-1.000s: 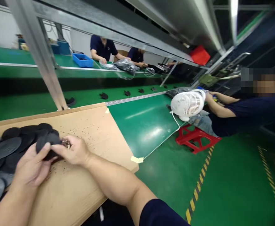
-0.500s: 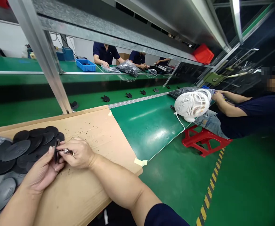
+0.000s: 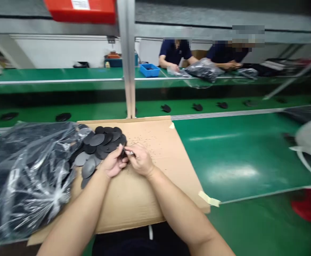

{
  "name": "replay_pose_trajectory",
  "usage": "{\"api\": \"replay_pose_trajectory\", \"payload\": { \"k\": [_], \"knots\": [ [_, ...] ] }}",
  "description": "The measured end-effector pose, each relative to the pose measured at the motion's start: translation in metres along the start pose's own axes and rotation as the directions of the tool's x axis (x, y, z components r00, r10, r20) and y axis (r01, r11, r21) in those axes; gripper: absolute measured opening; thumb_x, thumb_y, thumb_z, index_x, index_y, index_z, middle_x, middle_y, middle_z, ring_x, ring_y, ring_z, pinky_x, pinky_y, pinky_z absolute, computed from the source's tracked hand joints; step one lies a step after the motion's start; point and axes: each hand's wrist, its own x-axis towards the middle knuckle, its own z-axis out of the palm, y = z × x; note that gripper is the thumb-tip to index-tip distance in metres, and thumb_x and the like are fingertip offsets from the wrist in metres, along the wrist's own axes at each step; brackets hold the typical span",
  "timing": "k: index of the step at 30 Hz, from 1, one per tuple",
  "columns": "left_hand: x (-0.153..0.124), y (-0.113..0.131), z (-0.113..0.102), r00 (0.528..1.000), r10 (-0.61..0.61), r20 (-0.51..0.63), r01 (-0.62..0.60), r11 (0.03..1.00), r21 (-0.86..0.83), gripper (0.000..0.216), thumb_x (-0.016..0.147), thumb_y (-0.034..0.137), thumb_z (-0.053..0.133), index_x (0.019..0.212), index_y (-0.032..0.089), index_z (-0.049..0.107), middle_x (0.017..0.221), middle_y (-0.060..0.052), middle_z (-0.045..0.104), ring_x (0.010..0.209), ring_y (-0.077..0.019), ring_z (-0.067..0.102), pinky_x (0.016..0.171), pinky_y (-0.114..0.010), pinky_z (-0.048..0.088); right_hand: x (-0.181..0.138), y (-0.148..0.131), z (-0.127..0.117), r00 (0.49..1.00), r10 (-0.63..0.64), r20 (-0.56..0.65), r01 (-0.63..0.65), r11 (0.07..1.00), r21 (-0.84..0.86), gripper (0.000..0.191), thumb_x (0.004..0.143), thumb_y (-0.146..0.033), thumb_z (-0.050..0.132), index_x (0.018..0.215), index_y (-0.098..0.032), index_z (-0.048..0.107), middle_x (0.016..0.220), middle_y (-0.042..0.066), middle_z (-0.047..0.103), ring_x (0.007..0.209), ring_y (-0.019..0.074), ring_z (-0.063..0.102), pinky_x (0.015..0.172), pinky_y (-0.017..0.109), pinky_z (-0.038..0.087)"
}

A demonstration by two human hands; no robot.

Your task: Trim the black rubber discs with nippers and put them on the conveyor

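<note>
A small black piece [image 3: 123, 153] is held just above the cardboard sheet [image 3: 145, 199], between the two hands and close beside the pile of black discs [image 3: 103, 139]. The grip of the left hand [image 3: 114, 164] is clenched on it, with the fingers curled around its near edge. The piece appears to be turned towards the right hand [image 3: 141, 163] so that its edge can be reached. The right hand's grip is pinched on a small metal tool [image 3: 130, 153], whose shiny tip is brought against the piece. How exactly they touch cannot be told, since the fingers hide the spot.

The discs are spread in an overlapping fan at the mouth of a clear plastic bag [image 3: 25, 170], apparently so that single ones can be lifted off without reaching into the bag. A few grey oval pieces [image 3: 88, 167] are laid apart from the black ones at the near side of the pile.

The cardboard is laid over the green table [image 3: 238, 156] and fixed at its corner with tape [image 3: 209, 199], probably to spare the surface and to catch the tiny dark specks scattered on it. Beyond it, single dark pieces are spaced along a conveyor belt [image 3: 97, 108]. At a farther table two co-workers are seated by a blue tray [image 3: 149, 70].
</note>
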Motion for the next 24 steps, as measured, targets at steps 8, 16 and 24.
{"api": "replay_pose_trajectory", "payload": {
  "k": [8, 16, 24],
  "knots": [
    [0.0032, -0.0007, -0.0034, 0.996, 0.039, 0.083, -0.04, 0.999, 0.016, 0.038, 0.071, 0.045, 0.077, 0.083, 0.013, 0.061, 0.072, -0.001, 0.055, 0.05, -0.0039, 0.043, 0.035, -0.011, 0.028, 0.0027, -0.0009, -0.0019, 1.0, -0.012, -0.008, 0.013, 1.0, 0.026, 0.023, 0.093, -0.023, 0.047, 0.103, -0.019, 0.067, 0.084, 0.008, 0.068, 0.079, 0.0202, 0.059, 0.079, 0.038, 0.049],
    [0.0037, -0.0042, -0.0032, 0.995, 0.066, 0.077, -0.068, 0.998, 0.015, 0.042, 0.068, 0.048, 0.078, 0.081, 0.013, 0.061, 0.07, 0.0, 0.054, 0.052, -0.0049, 0.045, 0.036, -0.012, 0.031, 0.0022, -0.0011, 0.0008, 0.999, -0.001, -0.034, 0.001, 1.0, -0.004, 0.022, 0.091, -0.021, 0.048, 0.102, -0.02, 0.067, 0.086, 0.007, 0.069, 0.081, 0.0206, 0.059, 0.079, 0.039, 0.049],
    [0.0054, -0.0011, -0.0032, 0.988, 0.142, 0.062, -0.142, 0.99, 0.005, 0.038, 0.07, 0.041, 0.079, 0.092, 0.014, 0.063, 0.073, 0.0, 0.058, 0.051, -0.0041, 0.047, 0.038, -0.012, 0.033, 0.0014, -0.0026, 0.0038, 0.996, 0.071, -0.051, -0.064, 0.988, 0.137, 0.027, 0.091, -0.026, 0.051, 0.114, -0.023, 0.064, 0.097, 0.008, 0.069, 0.092, 0.0215, 0.062, 0.087, 0.04, 0.05]
  ]
}}
